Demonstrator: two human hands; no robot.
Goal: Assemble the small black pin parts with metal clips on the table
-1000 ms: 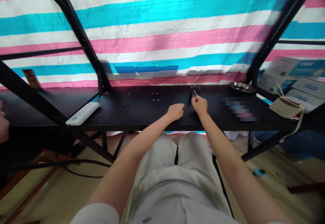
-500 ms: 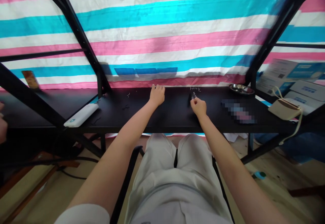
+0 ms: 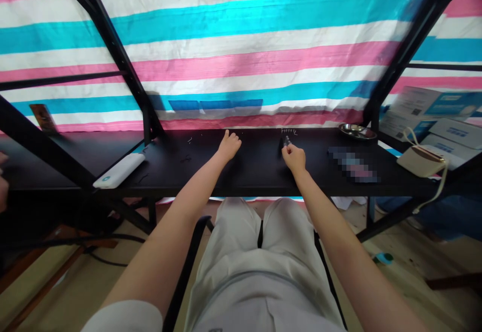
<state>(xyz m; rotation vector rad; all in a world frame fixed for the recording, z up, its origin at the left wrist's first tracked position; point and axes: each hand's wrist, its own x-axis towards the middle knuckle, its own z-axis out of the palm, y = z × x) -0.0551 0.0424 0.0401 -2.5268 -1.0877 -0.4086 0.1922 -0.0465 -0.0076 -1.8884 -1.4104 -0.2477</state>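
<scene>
Over the middle of the black table (image 3: 259,171) is my left hand (image 3: 229,146), its fingers apart and nothing visible in them. My right hand (image 3: 294,158) is closed on a small dark object with a jagged, greyish edge (image 3: 286,141), too small to identify. Just behind it lies a row of small pale pieces (image 3: 289,131). Thin dark strands (image 3: 186,159) and a few tiny pale bits (image 3: 190,140) lie on the table to the left of my left hand.
A white device (image 3: 119,171) lies at the left; a metal dish (image 3: 357,131), a blurred-out item (image 3: 354,164) and a beige pouch (image 3: 420,160) are at the right. Black frame posts rise on both sides. Part of another person's hand (image 3: 3,186) shows at the left edge.
My left hand has shifted slightly left and its fingers have changed pose. My right hand has stayed nearly in place with its object.
</scene>
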